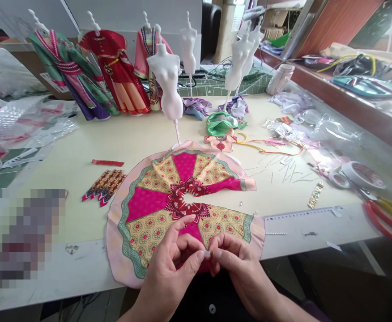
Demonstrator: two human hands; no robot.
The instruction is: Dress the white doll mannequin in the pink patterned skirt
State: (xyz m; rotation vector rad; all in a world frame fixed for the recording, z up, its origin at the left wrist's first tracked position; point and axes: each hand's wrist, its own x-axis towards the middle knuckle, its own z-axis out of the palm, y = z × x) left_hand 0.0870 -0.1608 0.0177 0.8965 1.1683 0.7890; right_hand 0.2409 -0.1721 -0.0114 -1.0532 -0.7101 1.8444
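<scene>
Between the fingertips of both hands is a small whitish piece (207, 254), too small to identify. My left hand (174, 264) pinches one side of it, with the index finger raised. My right hand (238, 259) pinches the other side with thumb and bent fingers. Beneath and beyond the hands, a round doll skirt piece (145, 203) lies spread on the table. It has magenta and tan flowered panels, a green wavy band and a pale pink border. A slit runs from its central hole to the right. The hands hide part of its near edge.
White mannequins (164, 76) stand at the back, beside dressed ones (113, 71) at left. Patterned fabric strips (107, 183) lie left of the skirt. On the right are a ruler (300, 213), tape rolls (364, 174), scissors (384, 219), thin chains (285, 170) and a gold trim (316, 195).
</scene>
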